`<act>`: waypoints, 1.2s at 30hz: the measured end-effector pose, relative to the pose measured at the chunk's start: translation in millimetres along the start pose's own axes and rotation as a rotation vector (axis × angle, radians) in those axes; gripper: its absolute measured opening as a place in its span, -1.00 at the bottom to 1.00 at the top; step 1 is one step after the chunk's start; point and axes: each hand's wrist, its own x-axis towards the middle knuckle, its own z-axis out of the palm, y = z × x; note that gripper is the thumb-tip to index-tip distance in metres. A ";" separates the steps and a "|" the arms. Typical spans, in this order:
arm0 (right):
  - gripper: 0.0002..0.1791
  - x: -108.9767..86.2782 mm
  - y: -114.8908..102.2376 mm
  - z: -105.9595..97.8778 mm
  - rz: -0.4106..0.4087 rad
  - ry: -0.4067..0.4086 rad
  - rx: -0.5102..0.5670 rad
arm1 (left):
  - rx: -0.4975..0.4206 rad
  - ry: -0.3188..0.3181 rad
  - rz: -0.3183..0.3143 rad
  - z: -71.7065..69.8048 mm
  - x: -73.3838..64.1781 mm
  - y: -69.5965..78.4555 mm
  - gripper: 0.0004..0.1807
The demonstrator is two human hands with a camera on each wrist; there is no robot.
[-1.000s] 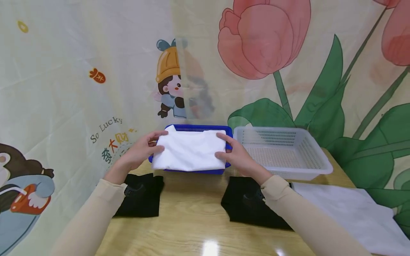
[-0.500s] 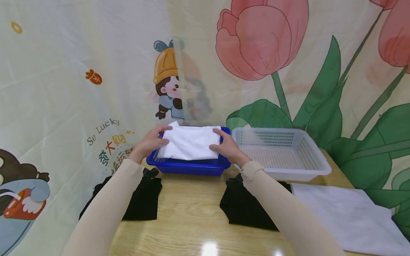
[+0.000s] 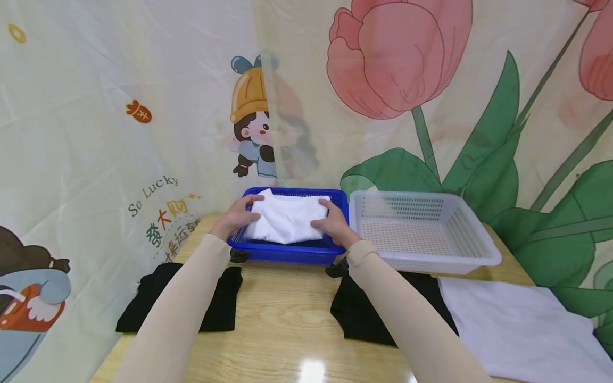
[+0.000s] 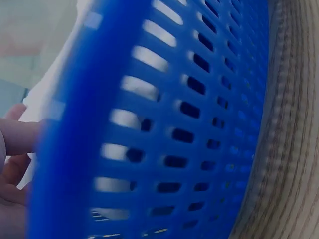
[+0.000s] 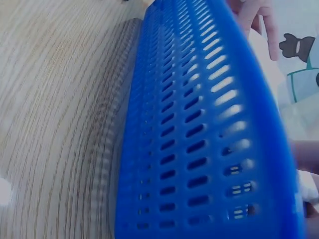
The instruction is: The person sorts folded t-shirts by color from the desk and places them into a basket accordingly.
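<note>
A folded white T-shirt (image 3: 287, 219) lies within the rim of the blue perforated basket (image 3: 282, 254). My left hand (image 3: 238, 217) pinches its left edge, thumb in front and fingers at the back. On the opposite edge, my right hand (image 3: 333, 223) grips the cloth the same way. White cloth shows through the upper holes of the basket wall (image 4: 199, 124) in the left wrist view, with dark gaps lower down. From the right wrist, the basket's front wall (image 5: 174, 124) hides most of the shirt, and fingers of my right hand (image 5: 306, 157) show past the rim.
To the right of the blue basket stands a white perforated basket (image 3: 416, 255). Folded black garments lie in front, one at left (image 3: 222, 303) and one at right (image 3: 356, 308), partly under my forearms. A white garment (image 3: 527, 330) is spread at the right of the wooden table (image 3: 282, 330).
Both hands have carried the white T-shirt away from me and down into the blue basket. It covered the basket's front rim earlier; now that rim shows in front of it.
</note>
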 end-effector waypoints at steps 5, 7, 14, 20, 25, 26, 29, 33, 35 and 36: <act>-0.05 3.8 7.0 7.4 0.007 0.001 -0.050 | 0.040 0.003 -0.011 7.6 7.3 -8.8 -0.36; -0.05 3.8 7.7 10.2 0.010 0.011 -0.099 | 0.053 0.004 -0.023 10.2 10.6 -13.0 -0.34; -0.05 3.6 7.9 18.2 0.037 0.045 -0.250 | 0.143 -0.005 -0.085 21.2 17.9 -28.7 -0.24; -0.03 8.9 13.0 19.0 0.111 0.027 -0.294 | 0.216 -0.030 -0.043 25.5 10.5 -23.5 -0.20; -0.02 5.9 12.6 15.0 0.117 -0.031 -0.267 | 0.238 -0.097 -0.063 24.7 5.1 -16.8 -0.19; -0.02 3.9 11.1 13.1 0.114 -0.052 -0.257 | 0.236 -0.112 -0.065 23.8 3.6 -15.4 -0.20; -0.03 -3.4 3.0 5.1 0.108 -0.128 -0.228 | 0.267 -0.143 -0.037 19.6 -1.9 -9.4 -0.22; -0.10 -17.8 -16.1 -16.6 0.071 -0.236 -0.216 | 0.315 -0.116 0.053 12.7 -10.4 2.2 -0.31; -0.14 -28.2 -26.8 -33.2 0.051 -0.281 -0.196 | 0.285 -0.094 0.086 9.0 -15.2 10.2 -0.35; -0.15 -34.1 -31.0 -43.2 0.037 -0.300 -0.185 | 0.258 -0.085 0.094 7.5 -18.3 15.6 -0.37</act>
